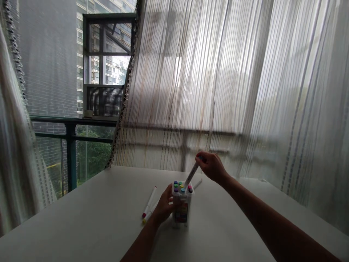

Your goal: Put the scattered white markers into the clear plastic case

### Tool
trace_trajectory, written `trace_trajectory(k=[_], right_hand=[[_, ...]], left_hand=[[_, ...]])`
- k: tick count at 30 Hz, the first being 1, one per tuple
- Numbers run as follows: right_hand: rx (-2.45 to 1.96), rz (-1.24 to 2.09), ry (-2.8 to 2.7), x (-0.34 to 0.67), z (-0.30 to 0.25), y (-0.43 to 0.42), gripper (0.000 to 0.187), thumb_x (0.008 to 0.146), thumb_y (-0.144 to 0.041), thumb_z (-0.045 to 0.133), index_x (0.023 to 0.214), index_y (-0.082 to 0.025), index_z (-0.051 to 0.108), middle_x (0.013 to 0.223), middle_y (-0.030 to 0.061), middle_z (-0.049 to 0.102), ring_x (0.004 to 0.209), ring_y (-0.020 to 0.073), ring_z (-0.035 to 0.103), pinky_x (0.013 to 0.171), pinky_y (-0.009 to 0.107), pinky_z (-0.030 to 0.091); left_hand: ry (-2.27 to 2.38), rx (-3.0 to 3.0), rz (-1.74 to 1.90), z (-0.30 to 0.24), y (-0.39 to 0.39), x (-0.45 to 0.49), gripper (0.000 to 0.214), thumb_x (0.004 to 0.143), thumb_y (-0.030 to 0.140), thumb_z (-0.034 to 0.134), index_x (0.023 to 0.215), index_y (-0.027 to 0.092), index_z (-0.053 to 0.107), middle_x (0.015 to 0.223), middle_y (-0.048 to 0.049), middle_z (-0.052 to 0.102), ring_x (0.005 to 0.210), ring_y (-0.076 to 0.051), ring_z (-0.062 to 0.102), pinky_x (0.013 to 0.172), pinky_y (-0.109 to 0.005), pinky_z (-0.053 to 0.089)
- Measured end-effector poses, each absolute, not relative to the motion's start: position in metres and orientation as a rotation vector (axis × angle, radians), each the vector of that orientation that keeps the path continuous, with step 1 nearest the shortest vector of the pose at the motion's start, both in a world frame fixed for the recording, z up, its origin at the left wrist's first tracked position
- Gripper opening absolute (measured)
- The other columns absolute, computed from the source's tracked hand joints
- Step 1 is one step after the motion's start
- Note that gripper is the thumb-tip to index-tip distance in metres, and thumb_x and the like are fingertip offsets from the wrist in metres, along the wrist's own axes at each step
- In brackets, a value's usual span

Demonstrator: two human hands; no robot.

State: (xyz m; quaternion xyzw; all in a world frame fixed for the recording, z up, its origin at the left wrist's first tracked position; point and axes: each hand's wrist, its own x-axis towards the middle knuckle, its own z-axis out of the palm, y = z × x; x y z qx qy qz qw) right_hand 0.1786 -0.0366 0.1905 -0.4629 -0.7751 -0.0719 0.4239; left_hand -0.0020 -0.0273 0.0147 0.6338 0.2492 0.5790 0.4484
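Because your left hand (163,206) curls closed around the marker case (180,209), the case stands braced upright on the white table (81,222) | left of case: two loose markers (149,202) lie close by | above case: your right hand (211,167) grips a white marker (191,174), its lower end at the colored caps | right of case: another marker (197,183) lies just behind

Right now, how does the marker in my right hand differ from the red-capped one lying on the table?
The marker in your right hand is raised and tilted above the marker holder, while the red-capped marker lies flat on the table. The held marker's top end is mostly hidden by your fingers, with a little blue-green showing, whereas the red-capped marker's red end is in plain view. Both have slim white bodies.
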Motion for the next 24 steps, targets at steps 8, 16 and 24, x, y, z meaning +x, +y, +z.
trace_trajectory(k=[8, 16, 24], right_hand=[[-1.321, -0.180, -2.411, 0.152, 0.160, -0.034, 0.027, 0.079, -0.018, 0.046, 0.088, -0.019, 0.072, 0.083, 0.0066, 0.071, 0.076, 0.0173, 0.063, 0.063, 0.023, 0.040], [-1.399, -0.145, -2.476, 0.145, 0.143, -0.030, 0.019, 0.075, -0.021, 0.056, 0.087, -0.017, 0.070, 0.079, 0.0080, 0.069, 0.072, 0.0186, 0.062, 0.058, 0.024, 0.039], [-1.357, -0.015, -2.453, 0.149, 0.147, -0.029, 0.020, 0.079, -0.020, 0.051, 0.084, -0.017, 0.070, 0.076, 0.0059, 0.069, 0.065, 0.0144, 0.061, 0.059, 0.023, 0.041]], left_hand=[[0.558, 1.586, 1.418, 0.013, -0.024, -0.002, 0.058, 0.066, 0.036, 0.076, 0.113, 0.017, 0.048, 0.108, -0.0112, 0.062, 0.101, -0.029, 0.057, 0.083, -0.035, 0.045], [0.519, 1.602, 1.411, 0.017, -0.028, -0.002, 0.057, 0.067, 0.034, 0.076, 0.113, 0.018, 0.047, 0.104, -0.0088, 0.062, 0.096, -0.026, 0.059, 0.078, -0.031, 0.045], [0.531, 1.598, 1.401, 0.016, -0.027, -0.002, 0.055, 0.068, 0.034, 0.075, 0.112, 0.017, 0.046, 0.102, -0.0092, 0.062, 0.094, -0.025, 0.059, 0.078, -0.031, 0.044]])
